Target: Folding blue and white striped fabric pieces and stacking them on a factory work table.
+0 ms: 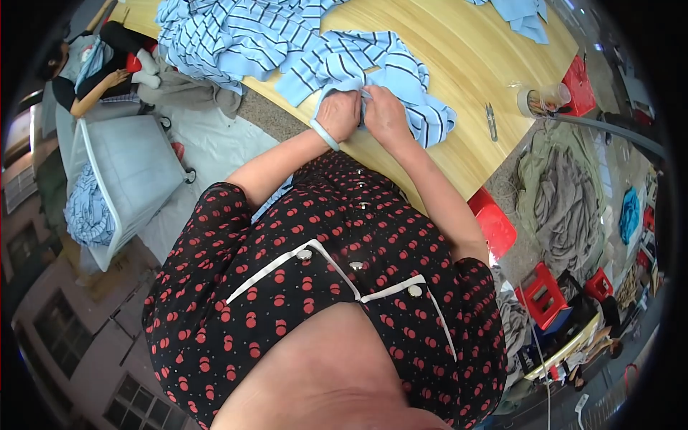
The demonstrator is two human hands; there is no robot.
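Observation:
A light blue garment with dark and white stripes (pixel 405 68) lies near the front edge of the wooden table (pixel 469 82). Both of my hands are closed on its near part, close together. My left hand (pixel 340 115), with a pale bangle at the wrist, grips the plain blue cloth. Beside it, my right hand (pixel 385 113) pinches the same cloth between thumb and fingers. The fingertips of my left hand are partly hidden by cloth. Thread snips (pixel 491 122) rest on the table to the right of my right hand.
A heap of striped blue garments (pixel 229 36) covers the table's far left. A cup of tools (pixel 531 102) stands at the right corner. Red stools (pixel 493 223) flank the table. On the left are a wheeled white bin (pixel 132 172) and a seated person (pixel 89 72).

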